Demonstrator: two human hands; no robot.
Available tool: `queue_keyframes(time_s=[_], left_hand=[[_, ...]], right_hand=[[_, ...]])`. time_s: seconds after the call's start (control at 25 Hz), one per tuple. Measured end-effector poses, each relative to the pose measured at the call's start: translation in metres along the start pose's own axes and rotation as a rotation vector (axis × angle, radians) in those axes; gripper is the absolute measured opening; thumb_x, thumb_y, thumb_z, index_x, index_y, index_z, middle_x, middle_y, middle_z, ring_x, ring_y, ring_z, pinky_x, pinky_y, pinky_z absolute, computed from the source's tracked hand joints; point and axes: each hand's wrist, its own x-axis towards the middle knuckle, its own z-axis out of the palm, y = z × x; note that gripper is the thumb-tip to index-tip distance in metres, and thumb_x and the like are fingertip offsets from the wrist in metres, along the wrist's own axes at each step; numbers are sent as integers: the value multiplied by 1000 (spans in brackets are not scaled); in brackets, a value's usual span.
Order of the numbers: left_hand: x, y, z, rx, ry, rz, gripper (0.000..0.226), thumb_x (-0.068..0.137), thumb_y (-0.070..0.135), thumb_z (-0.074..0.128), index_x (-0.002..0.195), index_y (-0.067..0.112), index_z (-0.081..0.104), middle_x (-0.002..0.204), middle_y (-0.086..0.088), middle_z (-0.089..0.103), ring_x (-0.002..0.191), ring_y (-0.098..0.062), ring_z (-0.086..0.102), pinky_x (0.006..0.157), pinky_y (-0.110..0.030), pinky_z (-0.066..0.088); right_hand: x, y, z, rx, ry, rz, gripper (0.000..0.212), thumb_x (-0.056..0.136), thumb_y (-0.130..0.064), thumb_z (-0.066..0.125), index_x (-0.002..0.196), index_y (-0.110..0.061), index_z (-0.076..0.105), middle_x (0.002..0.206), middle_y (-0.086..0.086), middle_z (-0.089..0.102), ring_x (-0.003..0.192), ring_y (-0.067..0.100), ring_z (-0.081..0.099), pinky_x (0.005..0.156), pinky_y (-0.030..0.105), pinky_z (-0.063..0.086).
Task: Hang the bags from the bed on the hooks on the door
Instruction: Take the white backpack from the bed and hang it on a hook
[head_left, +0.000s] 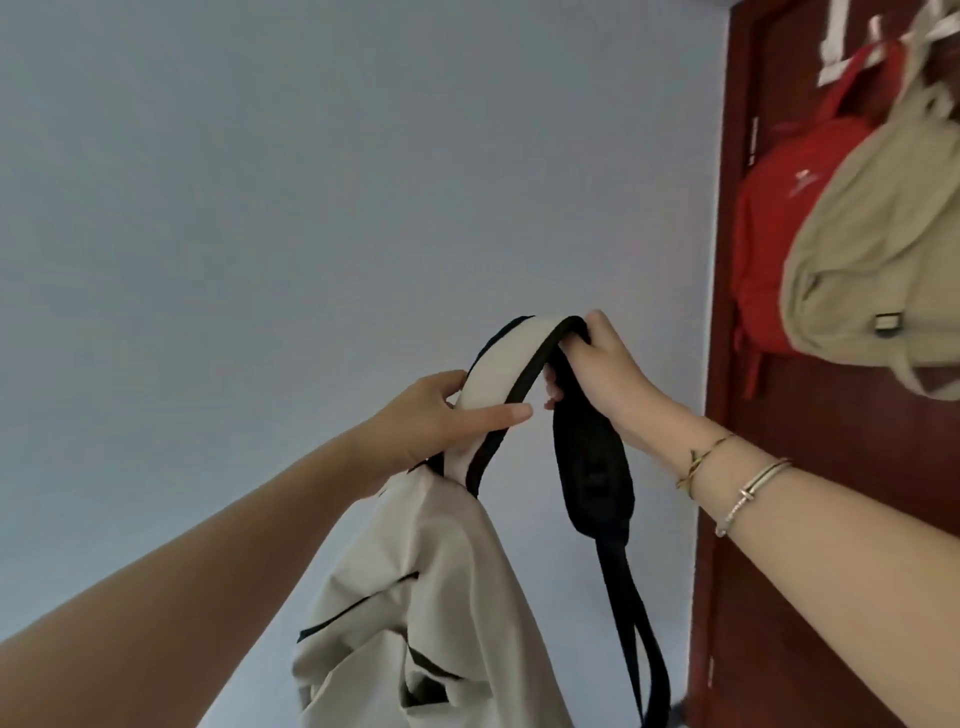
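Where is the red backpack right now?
The red backpack hangs on the dark red door at the upper right of the head view, partly covered by a khaki bag hanging in front of it.

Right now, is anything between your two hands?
Yes. In the head view, the cream, black-edged strap of the cream backpack arches from the left hand to the right hand; both hands grip it.

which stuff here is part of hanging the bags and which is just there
Part of the job:
- cream backpack, its strap held by left hand and right hand
- red backpack, hanging on the door
- khaki bag, hanging beside it

Just there:
- wall
- bracelets
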Motion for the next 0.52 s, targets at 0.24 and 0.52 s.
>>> queue_keyframes(time_s=[0.24, 0.52], left_hand=[[159, 52, 92, -207, -147, 208, 25, 75, 30, 66, 93, 14, 60, 72, -1, 77, 59, -15, 70, 48, -20, 51], [289, 180, 201, -428, -284, 438, 76, 52, 63, 78, 104, 8, 66, 97, -11, 76, 91, -29, 72, 85, -42, 57]], right_hand=[[54, -9, -125, -110, 220, -61, 15, 91, -8, 47, 85, -15, 35, 59, 10, 54, 40, 18, 46, 44, 31, 48], [81, -31, -307, -49, 274, -146, 28, 84, -8, 65, 96, -16, 41, 85, 11, 76, 68, 25, 69, 59, 29, 56]])
